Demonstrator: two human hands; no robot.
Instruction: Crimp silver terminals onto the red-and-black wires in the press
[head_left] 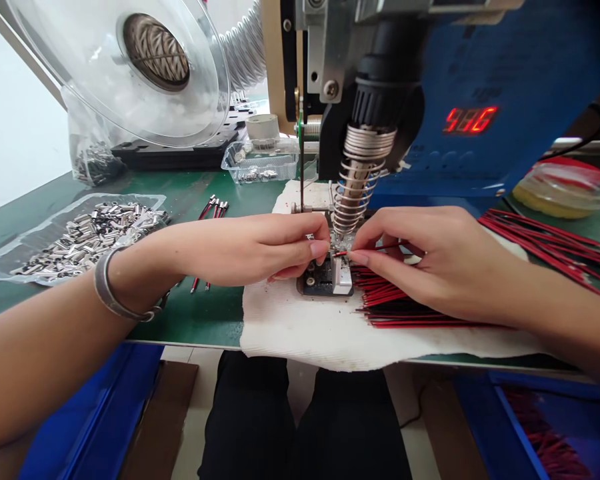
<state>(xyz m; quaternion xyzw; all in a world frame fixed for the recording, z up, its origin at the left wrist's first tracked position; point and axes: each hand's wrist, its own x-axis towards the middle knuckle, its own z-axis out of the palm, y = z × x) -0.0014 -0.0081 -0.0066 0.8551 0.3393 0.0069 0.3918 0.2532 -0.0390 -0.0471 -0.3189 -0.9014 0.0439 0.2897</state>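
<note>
At the small metal fixture under the soldering machine's tip, both my hands work close together. My right hand pinches a thin red wire, its end pointing left over the fixture. My left hand comes in from the other side with thumb and forefinger pressed together; what they hold is too small and covered to name. Above the fingertips stands the soldering iron with a spring around it. A bundle of red and black wires lies beneath my right hand on a white cloth.
To the left, a clear plastic tray holds many small metal sleeves. Several wires with metal ends lie beside it. A solder spool and a small plastic box stand behind. More red wires lie at right, by the blue machine.
</note>
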